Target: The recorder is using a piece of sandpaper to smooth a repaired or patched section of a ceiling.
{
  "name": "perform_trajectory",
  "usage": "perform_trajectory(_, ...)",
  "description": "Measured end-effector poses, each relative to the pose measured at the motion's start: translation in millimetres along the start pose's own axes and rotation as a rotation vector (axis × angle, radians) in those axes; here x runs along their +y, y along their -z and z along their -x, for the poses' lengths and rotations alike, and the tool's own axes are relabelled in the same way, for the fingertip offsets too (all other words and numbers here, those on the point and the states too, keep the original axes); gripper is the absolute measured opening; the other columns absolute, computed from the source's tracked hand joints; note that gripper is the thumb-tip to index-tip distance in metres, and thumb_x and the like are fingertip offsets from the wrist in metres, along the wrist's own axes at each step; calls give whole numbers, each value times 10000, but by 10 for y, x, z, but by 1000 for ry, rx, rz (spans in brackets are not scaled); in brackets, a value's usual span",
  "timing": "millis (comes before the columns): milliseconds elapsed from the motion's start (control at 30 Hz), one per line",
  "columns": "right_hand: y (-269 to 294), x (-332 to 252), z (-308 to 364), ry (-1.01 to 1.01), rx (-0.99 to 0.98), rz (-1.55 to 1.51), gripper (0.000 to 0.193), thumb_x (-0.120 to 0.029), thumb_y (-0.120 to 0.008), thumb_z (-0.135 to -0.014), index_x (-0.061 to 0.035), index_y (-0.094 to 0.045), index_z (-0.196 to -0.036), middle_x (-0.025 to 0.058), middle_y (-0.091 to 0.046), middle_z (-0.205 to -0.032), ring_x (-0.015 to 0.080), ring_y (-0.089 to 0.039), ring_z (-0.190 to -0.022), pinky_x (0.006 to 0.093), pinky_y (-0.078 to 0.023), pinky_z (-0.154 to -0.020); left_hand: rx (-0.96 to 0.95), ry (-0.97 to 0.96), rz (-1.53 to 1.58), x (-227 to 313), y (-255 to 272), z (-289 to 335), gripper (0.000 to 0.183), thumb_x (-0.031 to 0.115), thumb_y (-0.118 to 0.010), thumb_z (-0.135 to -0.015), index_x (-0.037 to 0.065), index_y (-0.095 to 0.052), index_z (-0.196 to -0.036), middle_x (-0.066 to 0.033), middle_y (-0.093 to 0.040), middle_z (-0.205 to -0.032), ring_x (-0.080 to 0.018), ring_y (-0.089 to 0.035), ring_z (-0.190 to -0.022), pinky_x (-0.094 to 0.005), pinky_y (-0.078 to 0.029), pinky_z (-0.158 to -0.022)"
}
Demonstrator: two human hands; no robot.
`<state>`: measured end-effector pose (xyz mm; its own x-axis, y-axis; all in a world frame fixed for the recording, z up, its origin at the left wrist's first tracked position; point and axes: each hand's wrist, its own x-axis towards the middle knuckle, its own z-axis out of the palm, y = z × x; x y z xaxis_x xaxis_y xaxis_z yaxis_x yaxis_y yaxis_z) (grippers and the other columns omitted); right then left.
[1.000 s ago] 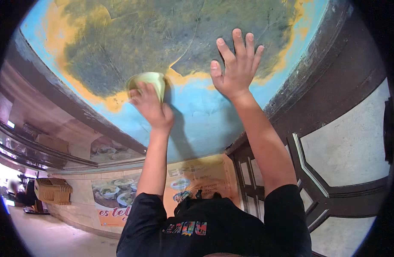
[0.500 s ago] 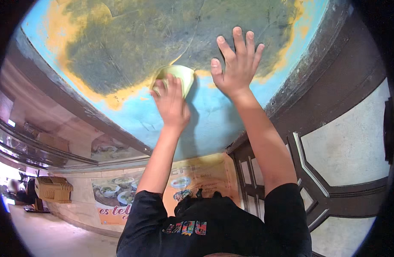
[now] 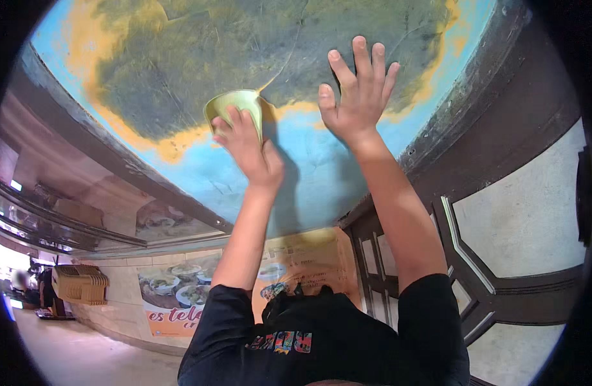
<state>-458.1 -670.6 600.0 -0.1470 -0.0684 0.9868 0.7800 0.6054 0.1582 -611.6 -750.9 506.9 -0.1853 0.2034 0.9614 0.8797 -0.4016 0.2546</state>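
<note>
A pale yellow-green cloth (image 3: pixel 235 98) lies against a worn painted surface (image 3: pixel 315 154), where a dark grey-green patch meets a yellow-orange border and light blue paint. The cloth's rim curls up around the fingers of my left hand (image 3: pixel 248 145), which presses it to the surface with fingers extended. To the right, my right hand (image 3: pixel 358 96) rests on the dark patch with its fingers spread and nothing in it. A crack line runs up from the cloth's upper right corner.
Dark framing with pale panels (image 3: pixel 521 209) borders the right side, and a glossy brown ledge (image 3: pixel 90 174) the left. Low on the far side hang food posters (image 3: pixel 180 293). Stacked tan chairs (image 3: pixel 80 285) stand at lower left, near a distant person (image 3: pixel 22 283).
My left hand and the cloth have slid a little left and up along the border of the dark patch. The right hand stays nearly in place, spread as before.
</note>
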Motion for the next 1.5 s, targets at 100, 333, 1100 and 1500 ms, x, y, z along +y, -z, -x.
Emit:
perform_trajectory(100, 15, -23, 3, -9, -17, -4, 439, -373, -477, -871, -295, -508, -1302, 35, -394, -1468, 293, -319, -1373, 552, -115, -1127, -52, -30, 61, 175, -136, -15, 672, -39, -450, -723, -16, -394, -1392, -207, -299, -1501, -397, -56, -1444, -527, 92, -1111)
perform_trajectory(333, -44, 38, 51, -1, -15, 1, 443, -375, -467, -876, -298, -493, -1311, 39, -386, -1473, 294, -320, -1373, 554, -113, -1126, -157, -112, -57, 71, -57, 28, 676, -29, -454, -727, -14, -389, -1400, -208, -302, -1499, -387, -93, -1442, -513, 41, -1133)
perform_trajectory(1100, -131, 196, 212, 10, 0, 10, 431, -374, -456, -874, -294, -509, -1294, 35, -386, -1471, 292, -340, -1358, 555, -138, -1116, 81, 238, -130, -397, 251, 262, 587, 36, -445, -903, -26, -253, -1454, -201, -139, -1552, -407, -33, -1437, -512, -8, -1135)
perform_trajectory(1500, -181, 272, 241, 8, -14, 9, 437, -370, -482, -856, -304, -507, -1287, 35, -376, -1477, 293, -308, -1375, 566, -120, -1119, -152, 66, -137, -315, 17, 442, 637, -4, -435, -833, -57, -252, -1442, -241, -194, -1525, -412, -34, -1436, -541, 17, -1130)
